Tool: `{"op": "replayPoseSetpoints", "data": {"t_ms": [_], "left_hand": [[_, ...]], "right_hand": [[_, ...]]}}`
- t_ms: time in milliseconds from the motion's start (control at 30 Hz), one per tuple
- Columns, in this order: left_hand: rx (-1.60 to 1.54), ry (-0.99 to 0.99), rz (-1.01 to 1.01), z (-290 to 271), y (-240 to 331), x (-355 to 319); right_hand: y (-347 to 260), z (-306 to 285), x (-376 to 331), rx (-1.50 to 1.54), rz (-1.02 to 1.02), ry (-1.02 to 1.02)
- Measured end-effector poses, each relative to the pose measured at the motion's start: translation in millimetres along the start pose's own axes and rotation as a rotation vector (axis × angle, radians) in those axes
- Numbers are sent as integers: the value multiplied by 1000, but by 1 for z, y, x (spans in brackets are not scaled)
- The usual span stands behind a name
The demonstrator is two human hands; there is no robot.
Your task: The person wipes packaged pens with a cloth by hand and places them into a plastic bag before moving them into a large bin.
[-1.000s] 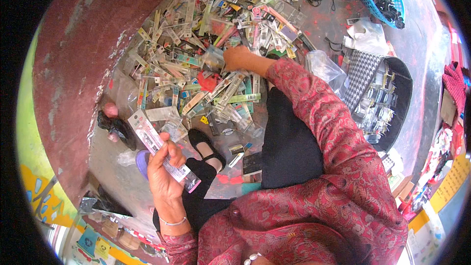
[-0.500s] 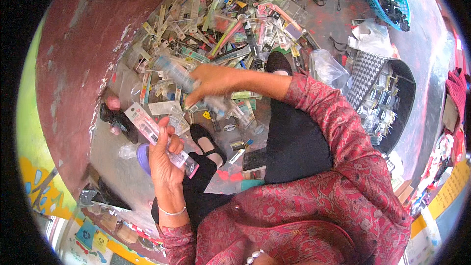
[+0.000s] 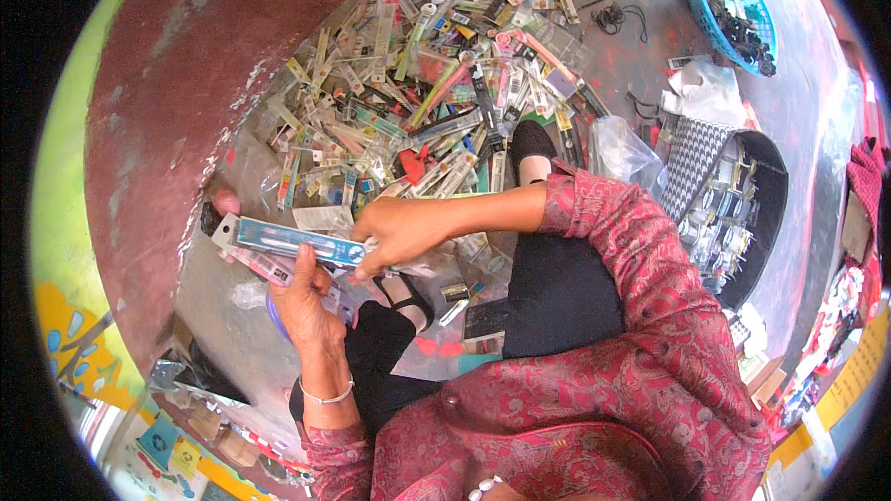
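My left hand [image 3: 310, 308] is closed on a slim pink carded package [image 3: 262, 264], its thumb pressing up over the front. Lying across the top of that one is a long blue blister package [image 3: 290, 239] with a hang-hole tab at its left end and thin pale sticks visible inside. My right hand [image 3: 397, 228] grips the blue package at its right end, fingers bent around it. The left thumb touches the blue package's lower edge. Beyond both hands spreads a large heap of similar slim packages [image 3: 408, 83] on the floor.
Two black shoes [image 3: 405, 301] [image 3: 533, 139] stand by the heap. To the right are a clear plastic bag [image 3: 624, 150], a black-lined houndstooth container [image 3: 767, 223] with packaged items, and a blue basket [image 3: 767, 11] of dark pieces. A purple round object [image 3: 276, 315] sits beside my left wrist.
My right hand has brought the blue package from over the heap leftward and down onto the pink one. My left hand has stayed nearly in place, still holding the pink package.
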State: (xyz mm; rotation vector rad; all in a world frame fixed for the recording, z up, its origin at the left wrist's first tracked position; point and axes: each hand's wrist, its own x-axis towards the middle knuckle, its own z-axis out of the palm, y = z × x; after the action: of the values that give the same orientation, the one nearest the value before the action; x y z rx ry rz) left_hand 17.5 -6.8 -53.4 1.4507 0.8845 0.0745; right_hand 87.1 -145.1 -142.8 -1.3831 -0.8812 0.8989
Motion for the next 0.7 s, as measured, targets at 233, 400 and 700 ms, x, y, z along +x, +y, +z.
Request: {"op": "replayPoseSetpoints", "data": {"t_ms": [233, 400, 700], "left_hand": [[-250, -140, -21, -3, 15, -1], [-652, -393, -146, -10, 29, -6], [-715, -622, -17, -31, 44, -28]], "right_hand": [[-55, -14, -17, 321, 314, -86], [-102, -6, -18, 447, 312, 183], [-185, 39, -20, 418, 344, 254]]}}
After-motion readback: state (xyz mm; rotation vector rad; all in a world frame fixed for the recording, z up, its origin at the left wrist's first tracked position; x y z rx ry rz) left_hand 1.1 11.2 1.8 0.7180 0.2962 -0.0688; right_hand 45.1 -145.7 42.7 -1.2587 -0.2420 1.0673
